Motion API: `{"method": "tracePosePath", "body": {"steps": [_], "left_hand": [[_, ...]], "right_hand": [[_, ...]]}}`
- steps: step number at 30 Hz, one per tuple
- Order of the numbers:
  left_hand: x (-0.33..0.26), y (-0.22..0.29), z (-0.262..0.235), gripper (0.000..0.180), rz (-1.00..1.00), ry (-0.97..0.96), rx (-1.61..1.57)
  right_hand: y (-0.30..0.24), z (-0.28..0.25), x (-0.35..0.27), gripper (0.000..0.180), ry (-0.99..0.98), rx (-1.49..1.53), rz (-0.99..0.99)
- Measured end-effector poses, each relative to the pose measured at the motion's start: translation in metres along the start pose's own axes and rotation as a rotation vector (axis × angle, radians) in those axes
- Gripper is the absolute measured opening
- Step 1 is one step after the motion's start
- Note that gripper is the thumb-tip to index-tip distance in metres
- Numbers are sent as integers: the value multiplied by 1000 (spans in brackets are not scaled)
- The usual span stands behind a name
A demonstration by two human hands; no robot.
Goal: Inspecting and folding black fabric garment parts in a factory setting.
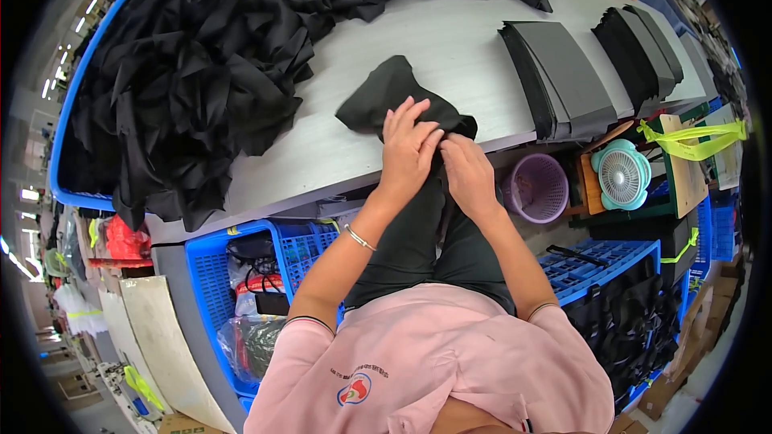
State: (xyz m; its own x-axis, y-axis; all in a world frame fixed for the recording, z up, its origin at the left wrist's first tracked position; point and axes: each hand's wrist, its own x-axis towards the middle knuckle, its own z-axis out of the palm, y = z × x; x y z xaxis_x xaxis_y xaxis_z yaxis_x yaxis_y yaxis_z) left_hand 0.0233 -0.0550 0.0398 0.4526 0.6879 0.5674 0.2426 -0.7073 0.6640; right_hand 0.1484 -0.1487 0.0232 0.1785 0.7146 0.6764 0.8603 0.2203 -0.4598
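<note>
A piece of black fabric [396,88] lies partly folded near the front edge of the grey-white table [362,48]. My left hand [408,149] rests on top of it, fingers stretched out and slightly apart, with a bangle on the wrist. Close beside it, my right hand [473,181] has its fingertips pinched together at the fabric's near right corner. That small part of the cloth is mostly covered by the fingers. Both hands nearly touch each other just above the table's edge.
A large heap of black fabric pieces [185,56] fills the left and back, over a blue crate [60,153]. Stacks of dark fabric panels [567,72] stand right. Below are a purple basket [539,189], a teal fan [622,175] and blue crates [211,273].
</note>
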Motion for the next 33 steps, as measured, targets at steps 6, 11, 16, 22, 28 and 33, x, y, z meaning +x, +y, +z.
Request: {"method": "tracePosePath", "body": {"steps": [6, 11, 16, 22, 28, 33], "left_hand": [[-28, 67, -12, 11, 51, -68, -120], [-58, 94, -21, 7, -171, -57, -337], [-77, 103, -19, 21, -190, -192, -434], [-75, 101, -26, 42, 58, -427, -222], [-55, 96, -37, 19, 225, -415, -251], [-61, 110, -34, 10, 80, -497, -535]], "right_hand": [[9, 13, -22, 24, -369, -146, -139], [20, 17, -18, 22, -432, -135, -73], [-6, 6, -20, 20, -328, -93, 59], [-34, -13, -9, 17, -189, -198, -4], [-30, -25, 41, 15, -124, -437, -219], [-37, -37, 67, 13, -98, -536, -347]]}}
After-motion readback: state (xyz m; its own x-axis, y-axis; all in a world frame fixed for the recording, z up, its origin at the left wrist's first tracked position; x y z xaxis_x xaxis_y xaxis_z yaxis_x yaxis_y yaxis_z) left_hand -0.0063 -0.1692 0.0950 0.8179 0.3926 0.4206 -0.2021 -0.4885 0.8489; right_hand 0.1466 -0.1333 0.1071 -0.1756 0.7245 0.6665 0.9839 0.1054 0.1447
